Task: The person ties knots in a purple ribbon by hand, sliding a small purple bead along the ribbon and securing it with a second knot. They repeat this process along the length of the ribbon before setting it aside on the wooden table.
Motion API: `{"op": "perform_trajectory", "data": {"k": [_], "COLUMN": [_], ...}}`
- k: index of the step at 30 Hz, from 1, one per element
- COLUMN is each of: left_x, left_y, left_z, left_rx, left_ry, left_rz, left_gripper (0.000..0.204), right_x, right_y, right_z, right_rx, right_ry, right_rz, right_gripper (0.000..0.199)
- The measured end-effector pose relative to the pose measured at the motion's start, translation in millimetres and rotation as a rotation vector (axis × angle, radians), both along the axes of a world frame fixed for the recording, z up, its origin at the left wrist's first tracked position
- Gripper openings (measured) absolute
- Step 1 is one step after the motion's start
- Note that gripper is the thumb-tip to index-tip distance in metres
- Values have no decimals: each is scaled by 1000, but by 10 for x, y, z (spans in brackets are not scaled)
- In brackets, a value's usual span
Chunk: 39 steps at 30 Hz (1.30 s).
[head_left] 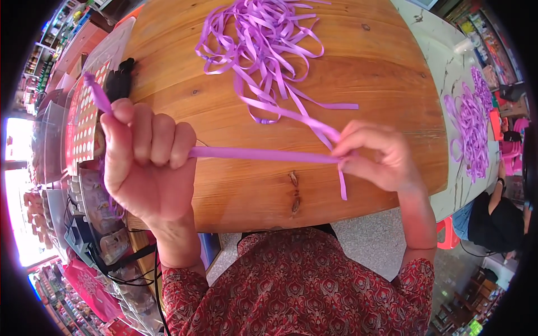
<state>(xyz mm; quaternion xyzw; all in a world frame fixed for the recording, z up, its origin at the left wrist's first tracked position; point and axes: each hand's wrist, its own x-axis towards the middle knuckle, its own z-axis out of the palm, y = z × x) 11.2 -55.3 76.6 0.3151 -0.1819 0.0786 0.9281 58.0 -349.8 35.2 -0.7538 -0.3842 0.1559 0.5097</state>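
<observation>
A purple ribbon [263,154] stretches straight between my two hands above the wooden table. My left hand [151,151] is closed in a fist around one part of it, and a knotted or bunched purple end [97,92] sticks out above the thumb. With thumb and fingertips my right hand [378,154] pinches the ribbon's other part, from which a short tail [343,185] hangs. Another strand runs from that pinch up to a loose heap of purple ribbons [258,33] at the table's far side.
The wooden table [370,73] has a rounded right edge. Beyond it, a white marbled table [437,61] bears a second purple ribbon pile [471,134]. At the left are a sheet of pale round dots [87,129] and a black item [119,78]. Another person [493,218] sits at the right.
</observation>
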Motion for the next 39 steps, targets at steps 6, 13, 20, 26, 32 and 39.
{"op": "perform_trajectory", "data": {"k": [6, 13, 20, 26, 32, 39], "left_x": [91, 156, 270, 262, 61, 106], "left_y": [-30, 17, 564, -181, -1232, -809], "left_z": [-335, -411, -586, -508, -495, -708], "left_rx": [-61, -58, 609, 1668, 650, 1098], "left_ry": [180, 207, 330, -135, 293, 275], "left_rz": [-53, 36, 792, 1364, -151, 193], "left_gripper": [23, 23, 31, 63, 27, 3], "right_x": [-161, -130, -127, -147, -143, -143], "right_y": [-189, -272, -607, -366, -29, -486], "right_z": [-34, -105, -154, -85, 68, -93], "right_rx": [405, 327, 71, 31, 174, 79], "right_ry": [711, 814, 297, -79, -425, -378], "right_rz": [-127, -97, -378, -339, -361, -500], "right_gripper": [32, 54, 17, 17, 23, 23]}}
